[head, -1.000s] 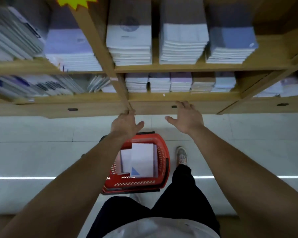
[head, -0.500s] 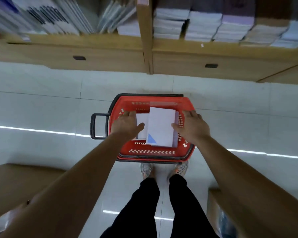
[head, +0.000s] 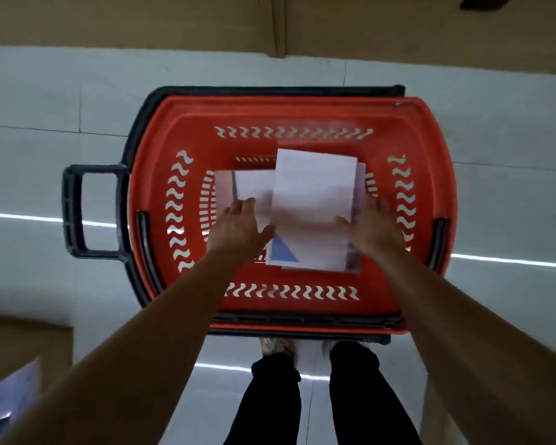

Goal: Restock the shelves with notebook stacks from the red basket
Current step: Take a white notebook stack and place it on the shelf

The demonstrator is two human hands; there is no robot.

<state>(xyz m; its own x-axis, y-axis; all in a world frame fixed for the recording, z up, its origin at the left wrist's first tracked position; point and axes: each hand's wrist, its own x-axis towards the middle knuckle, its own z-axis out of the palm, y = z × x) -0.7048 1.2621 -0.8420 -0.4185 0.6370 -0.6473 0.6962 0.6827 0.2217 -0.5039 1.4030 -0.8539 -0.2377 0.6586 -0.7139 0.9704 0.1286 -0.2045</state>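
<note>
A pale grey tiled floor with thin dark grout lines carries bright white streaks of reflected light. Two legs in black trousers stand on it, with the toes of light-coloured shoes just showing. A blurred brown flat surface fills the lower left corner.
</note>
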